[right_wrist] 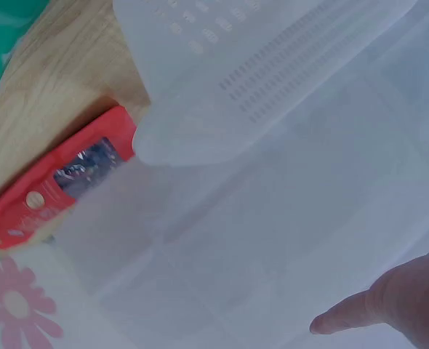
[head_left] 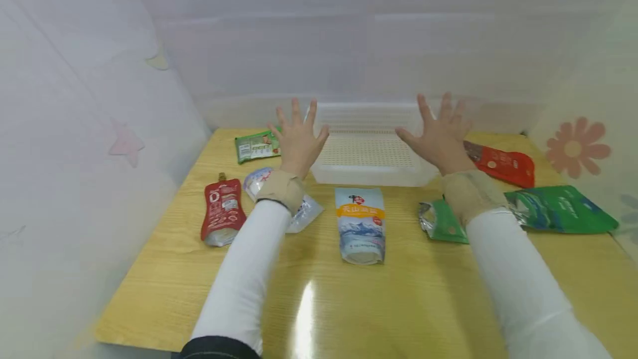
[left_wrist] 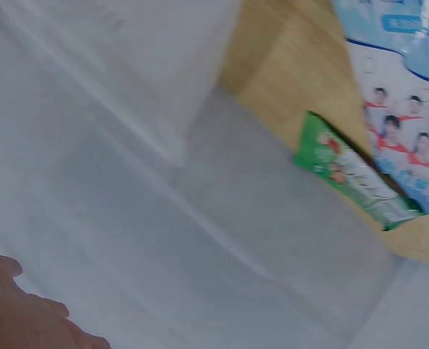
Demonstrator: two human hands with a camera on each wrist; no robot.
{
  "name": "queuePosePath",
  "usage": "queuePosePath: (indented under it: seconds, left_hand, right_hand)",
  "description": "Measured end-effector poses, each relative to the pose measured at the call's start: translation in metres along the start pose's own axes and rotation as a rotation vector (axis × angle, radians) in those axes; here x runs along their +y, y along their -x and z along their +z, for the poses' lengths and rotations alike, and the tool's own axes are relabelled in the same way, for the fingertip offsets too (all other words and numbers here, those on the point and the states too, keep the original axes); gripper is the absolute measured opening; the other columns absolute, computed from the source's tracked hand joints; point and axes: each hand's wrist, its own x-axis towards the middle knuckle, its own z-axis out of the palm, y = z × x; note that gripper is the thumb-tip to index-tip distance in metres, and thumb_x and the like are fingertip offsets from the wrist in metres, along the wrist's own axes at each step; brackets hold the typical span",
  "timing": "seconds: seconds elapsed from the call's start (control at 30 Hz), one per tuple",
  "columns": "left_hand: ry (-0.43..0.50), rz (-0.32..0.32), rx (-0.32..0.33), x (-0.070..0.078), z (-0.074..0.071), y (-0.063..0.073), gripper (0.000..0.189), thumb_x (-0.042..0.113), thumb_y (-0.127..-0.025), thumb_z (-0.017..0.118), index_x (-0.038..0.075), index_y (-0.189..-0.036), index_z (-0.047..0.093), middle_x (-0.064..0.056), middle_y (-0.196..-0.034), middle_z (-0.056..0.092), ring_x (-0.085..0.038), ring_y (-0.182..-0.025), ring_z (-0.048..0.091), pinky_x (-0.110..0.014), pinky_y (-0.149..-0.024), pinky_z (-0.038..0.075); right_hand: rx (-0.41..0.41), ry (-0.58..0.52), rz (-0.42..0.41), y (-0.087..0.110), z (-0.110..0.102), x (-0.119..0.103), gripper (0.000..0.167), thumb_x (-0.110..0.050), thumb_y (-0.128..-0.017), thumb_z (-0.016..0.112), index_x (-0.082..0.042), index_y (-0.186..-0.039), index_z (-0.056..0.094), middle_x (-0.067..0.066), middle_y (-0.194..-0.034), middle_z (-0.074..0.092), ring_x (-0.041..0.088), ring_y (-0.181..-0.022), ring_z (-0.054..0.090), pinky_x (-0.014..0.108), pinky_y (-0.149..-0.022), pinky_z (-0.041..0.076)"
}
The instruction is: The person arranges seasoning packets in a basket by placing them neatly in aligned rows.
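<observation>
Both hands are held out with fingers spread, holding nothing. My left hand (head_left: 298, 145) overlaps the left side of a white perforated basket (head_left: 371, 176) in the head view, and my right hand (head_left: 441, 137) overlaps its right side. Below the left forearm lies a white and blue pouch (head_left: 306, 214), partly hidden by the wrist. A blue and white pouch with an orange band (head_left: 361, 226) lies between the arms, in front of the basket. Near the right wrist are a red pouch (head_left: 503, 165) and a green pouch (head_left: 446, 223), the latter partly covered by the wrist.
On the left of the wooden table (head_left: 164, 287) lie a red spouted pouch (head_left: 222, 209) and a green flat packet (head_left: 257, 147). A larger green bag (head_left: 565, 209) lies at the right edge. White sheeting (head_left: 299, 54) stands behind the basket and along both sides.
</observation>
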Motion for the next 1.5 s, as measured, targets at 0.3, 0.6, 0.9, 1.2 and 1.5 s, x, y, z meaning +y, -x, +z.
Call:
queuePosePath:
  seconds: [0.3, 0.6, 0.9, 1.2, 1.5]
  left_hand:
    - [-0.037, -0.027, -0.09, 0.006, 0.011, 0.0, 0.07, 0.065, -0.094, 0.032, 0.037, -0.153, 0.006, -0.009, -0.163, -0.001, -0.049, -0.145, -0.003, -0.076, -0.106, 0.01]
    - [-0.124, -0.075, -0.134, -0.011, -0.003, 0.001, 0.071, 0.066, -0.094, 0.028, 0.039, -0.152, -0.002, -0.007, -0.162, -0.008, -0.049, -0.145, -0.005, -0.077, -0.105, 0.012]
    - [-0.078, -0.094, -0.154, -0.018, -0.005, 0.001, 0.078, 0.071, -0.09, 0.03, 0.037, -0.153, -0.001, -0.011, -0.162, -0.004, -0.049, -0.146, -0.003, -0.077, -0.105, 0.01]
    - [-0.086, 0.065, -0.097, -0.007, -0.006, 0.002, 0.062, 0.055, -0.097, 0.034, 0.003, -0.122, 0.055, -0.017, -0.119, 0.056, -0.031, -0.113, 0.05, -0.041, -0.103, 0.037]
    - [-0.191, 0.354, -0.215, 0.007, 0.003, 0.012, 0.065, 0.058, -0.098, 0.027, 0.007, -0.098, 0.067, -0.012, -0.095, 0.067, -0.027, -0.086, 0.062, -0.037, -0.075, 0.052]
  right_hand:
    - [-0.035, -0.041, 0.056, 0.013, 0.009, 0.013, 0.096, -0.075, -0.085, 0.035, -0.027, -0.15, -0.017, 0.024, -0.149, -0.037, 0.055, -0.13, -0.035, 0.083, -0.094, -0.01]
    - [-0.07, -0.056, 0.055, 0.009, 0.014, 0.001, 0.096, -0.076, -0.085, 0.033, -0.026, -0.152, -0.014, 0.027, -0.15, -0.033, 0.056, -0.132, -0.032, 0.084, -0.094, -0.007]
    - [-0.071, -0.05, 0.064, 0.007, 0.008, 0.001, 0.095, -0.072, -0.086, 0.037, -0.02, -0.154, -0.005, 0.031, -0.152, -0.023, 0.06, -0.136, -0.02, 0.084, -0.096, 0.007]
    - [0.177, -0.046, -0.006, 0.017, 0.004, 0.009, 0.036, -0.02, -0.096, 0.049, 0.014, -0.105, 0.057, 0.037, -0.117, 0.05, 0.049, -0.112, 0.044, 0.058, -0.095, 0.04]
    - [0.234, -0.119, 0.075, 0.034, -0.002, 0.025, 0.025, -0.006, -0.095, 0.046, 0.013, -0.093, 0.063, 0.034, -0.095, 0.063, 0.042, -0.079, 0.058, 0.053, -0.072, 0.048]
